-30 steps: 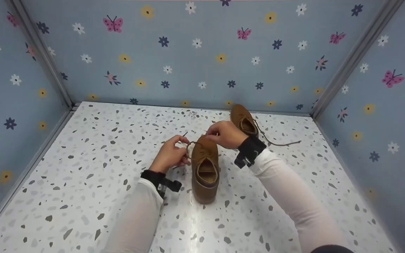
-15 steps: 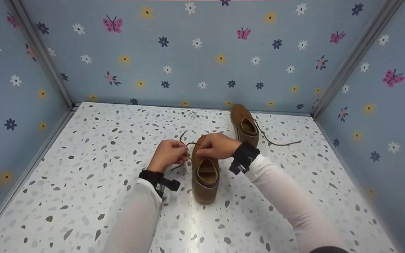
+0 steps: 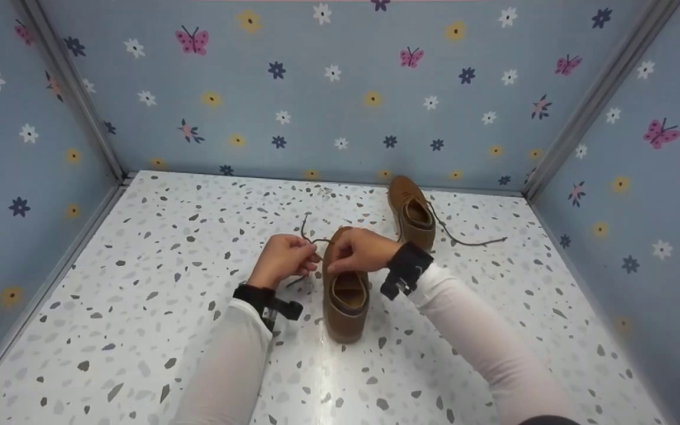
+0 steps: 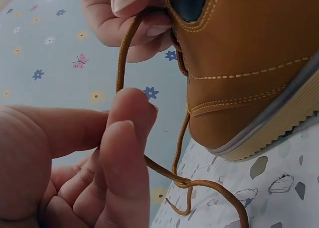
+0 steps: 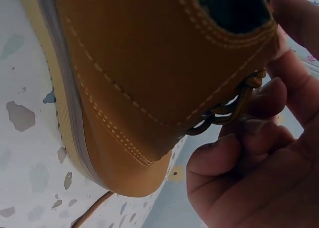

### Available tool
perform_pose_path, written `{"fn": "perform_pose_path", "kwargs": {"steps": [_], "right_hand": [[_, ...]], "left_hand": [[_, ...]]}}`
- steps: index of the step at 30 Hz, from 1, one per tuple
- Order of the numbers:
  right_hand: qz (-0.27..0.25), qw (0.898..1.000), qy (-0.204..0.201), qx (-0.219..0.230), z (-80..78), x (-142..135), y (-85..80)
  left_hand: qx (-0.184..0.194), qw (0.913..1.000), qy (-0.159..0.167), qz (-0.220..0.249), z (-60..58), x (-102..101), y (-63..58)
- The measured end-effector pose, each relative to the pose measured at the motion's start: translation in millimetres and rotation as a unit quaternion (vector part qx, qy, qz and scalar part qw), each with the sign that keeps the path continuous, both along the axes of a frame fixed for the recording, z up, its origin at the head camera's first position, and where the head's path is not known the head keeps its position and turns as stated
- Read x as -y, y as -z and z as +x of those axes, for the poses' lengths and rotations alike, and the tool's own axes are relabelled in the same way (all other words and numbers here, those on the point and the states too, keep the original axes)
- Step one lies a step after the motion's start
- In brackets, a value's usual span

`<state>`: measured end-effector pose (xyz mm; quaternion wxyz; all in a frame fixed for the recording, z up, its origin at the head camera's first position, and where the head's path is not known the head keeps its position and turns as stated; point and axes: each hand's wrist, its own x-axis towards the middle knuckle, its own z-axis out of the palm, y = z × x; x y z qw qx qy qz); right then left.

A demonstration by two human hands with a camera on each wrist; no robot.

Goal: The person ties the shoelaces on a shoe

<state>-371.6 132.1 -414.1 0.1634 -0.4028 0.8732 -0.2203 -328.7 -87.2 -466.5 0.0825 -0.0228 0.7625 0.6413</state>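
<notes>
A brown lace-up shoe (image 3: 346, 327) stands on the speckled surface, toe pointing away from me. On its left, my left hand (image 3: 281, 258) pinches a brown shoelace (image 4: 121, 63) between thumb and fingers. One lace end trails beyond that hand, across another stretch of lace. Over the front of the shoe's opening lies my right hand (image 3: 366, 249), its fingers curled at the lacing (image 5: 241, 101). The left wrist view shows the right fingers (image 4: 149, 31) gripping the upper part of the same lace. The right hand hides most of the eyelets in the head view.
A second brown shoe (image 3: 404, 195) stands behind and to the right, near the back wall. Its loose lace (image 3: 464, 242) stretches out rightward. Blue panels (image 3: 316, 88) with flowers and butterflies enclose the white speckled surface (image 3: 169, 248) at the back and sides.
My right hand has come back from over the toe to the shoe's opening, shifting slightly left. The left hand has lowered a little, still pinching the lace. Both shoes stay put.
</notes>
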Motion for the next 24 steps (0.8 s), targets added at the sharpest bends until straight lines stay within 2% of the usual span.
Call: {"fn": "perform_pose_path", "kwargs": {"steps": [7, 13, 19, 24], "right_hand": [[-0.034, 0.999, 0.003, 0.019, 0.8, -2.1, 0.5], [-0.053, 0.998, 0.016, 0.021, 1.9, -1.9, 1.3], [-0.049, 0.998, 0.039, 0.018, 3.6, -5.5, 0.7], [-0.048, 0.998, 0.041, 0.017, 4.5, -8.4, 0.3]], "left_hand": [[0.005, 0.9999, 0.008, 0.011, 1.0, 3.6, -3.2], [0.007, 0.9999, -0.002, 0.014, 0.6, 13.2, -4.6], [-0.006, 0.9992, -0.004, -0.040, -3.0, 27.2, -7.9], [-0.017, 0.9946, 0.007, -0.102, -8.6, 37.5, -13.6]]}}
